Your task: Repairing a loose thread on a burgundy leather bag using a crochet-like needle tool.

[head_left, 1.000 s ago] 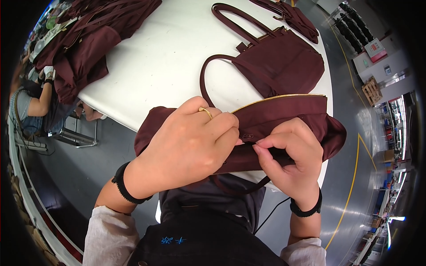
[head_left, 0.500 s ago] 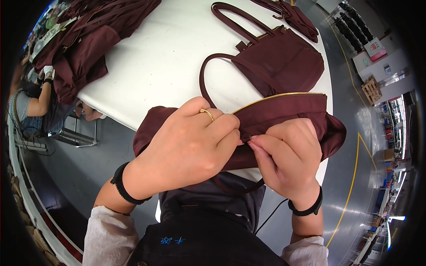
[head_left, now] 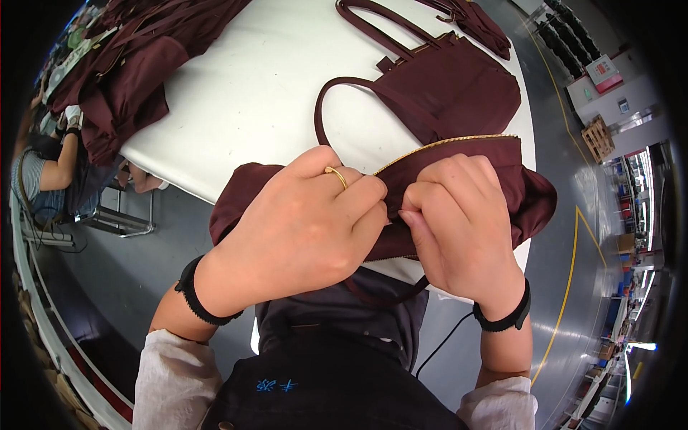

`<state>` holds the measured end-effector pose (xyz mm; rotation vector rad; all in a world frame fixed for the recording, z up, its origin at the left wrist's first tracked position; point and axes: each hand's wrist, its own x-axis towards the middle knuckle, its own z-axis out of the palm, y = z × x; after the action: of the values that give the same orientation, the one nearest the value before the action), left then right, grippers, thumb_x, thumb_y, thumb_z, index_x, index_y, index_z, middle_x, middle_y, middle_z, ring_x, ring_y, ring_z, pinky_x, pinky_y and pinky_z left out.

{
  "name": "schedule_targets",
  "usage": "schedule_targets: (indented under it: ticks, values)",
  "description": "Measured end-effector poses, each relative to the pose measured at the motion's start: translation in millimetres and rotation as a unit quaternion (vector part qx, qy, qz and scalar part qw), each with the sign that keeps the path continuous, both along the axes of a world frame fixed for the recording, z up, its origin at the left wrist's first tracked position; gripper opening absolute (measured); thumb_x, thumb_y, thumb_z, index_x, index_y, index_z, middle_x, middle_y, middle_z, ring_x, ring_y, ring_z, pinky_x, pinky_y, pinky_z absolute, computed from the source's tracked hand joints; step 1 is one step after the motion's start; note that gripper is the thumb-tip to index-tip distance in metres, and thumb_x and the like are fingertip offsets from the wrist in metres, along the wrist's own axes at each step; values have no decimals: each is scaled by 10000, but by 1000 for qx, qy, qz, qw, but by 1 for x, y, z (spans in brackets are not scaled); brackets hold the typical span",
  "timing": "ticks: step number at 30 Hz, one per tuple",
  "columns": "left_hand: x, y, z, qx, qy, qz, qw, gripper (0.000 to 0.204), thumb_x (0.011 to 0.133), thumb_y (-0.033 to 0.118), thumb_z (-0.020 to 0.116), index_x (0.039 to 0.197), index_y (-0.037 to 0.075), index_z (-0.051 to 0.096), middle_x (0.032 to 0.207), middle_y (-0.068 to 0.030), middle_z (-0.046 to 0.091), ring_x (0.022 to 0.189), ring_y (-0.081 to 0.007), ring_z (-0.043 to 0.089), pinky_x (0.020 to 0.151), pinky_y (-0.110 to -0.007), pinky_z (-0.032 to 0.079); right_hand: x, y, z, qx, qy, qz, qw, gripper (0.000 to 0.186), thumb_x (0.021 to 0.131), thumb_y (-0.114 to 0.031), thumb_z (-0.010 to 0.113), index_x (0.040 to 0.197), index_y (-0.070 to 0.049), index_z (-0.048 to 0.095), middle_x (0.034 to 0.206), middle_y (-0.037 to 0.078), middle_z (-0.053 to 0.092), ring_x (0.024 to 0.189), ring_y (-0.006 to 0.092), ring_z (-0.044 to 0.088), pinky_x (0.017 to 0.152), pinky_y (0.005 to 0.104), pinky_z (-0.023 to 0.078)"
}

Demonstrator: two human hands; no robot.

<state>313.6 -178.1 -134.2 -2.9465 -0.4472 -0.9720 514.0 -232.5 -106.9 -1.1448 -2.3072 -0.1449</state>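
Note:
A maroon fabric handbag [head_left: 535,203] lies at the near edge of the white table, its mouth spread apart and a gold-toothed zipper [head_left: 437,145] running along the far rim. My left hand [head_left: 301,229] is closed on the bag's fabric near the middle of the opening; its fingertips are partly hidden. Close beside it, my right hand [head_left: 462,226] is curled in a pinch over the inside of the bag. What sits between its thumb and finger is too small and covered to make out. One handle loop hangs below the bag in front of my dark apron [head_left: 322,358].
Another maroon handbag [head_left: 466,86] lies on the white table [head_left: 251,93] just beyond, handles pointing away. More maroon bags [head_left: 136,86] are heaped at the far left, where a co-worker's arm [head_left: 66,161] shows. A metal stool [head_left: 118,222] stands on the grey floor at left.
My right hand has risen slightly and turned over the bag's inside, covering the small dark zipper pull that showed between my fingertips. My left hand keeps nearly the same place.

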Motion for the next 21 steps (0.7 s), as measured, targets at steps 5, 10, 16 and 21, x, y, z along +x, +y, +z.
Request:
schedule_targets:
  ticks: [5,10,16,21]
  values:
    - [-1,-1,-1,-1,12,1,1000,151,720,100,727,814,27,633,877,-41,625,718,-167,598,672,-308,422,3,7,-6,-33,18,31,999,183,701,-4,638,837,-44,523,795,100,468,738,279,493,676,379,368]
    - [0,0,-2,8,5,-6,1000,159,727,107,729,824,24,635,872,-42,621,710,-169,593,673,-312,421,6,8,-4,-107,53,49,992,192,712,6,640,839,-44,504,799,108,469,730,294,482,681,383,367]
    - [0,1,-5,3,-16,3,1000,168,730,116,736,832,24,639,872,-35,625,703,-168,590,669,-315,424,4,3,-5,-123,68,12,990,187,720,17,634,831,-53,501,798,104,470,727,295,479,687,379,369]
    - [1,1,-8,4,-47,6,999,182,714,114,752,833,29,643,889,-30,634,704,-163,591,665,-313,423,8,-3,-4,-104,81,-40,990,213,713,11,678,832,-67,520,802,75,508,724,265,494,678,351,365]
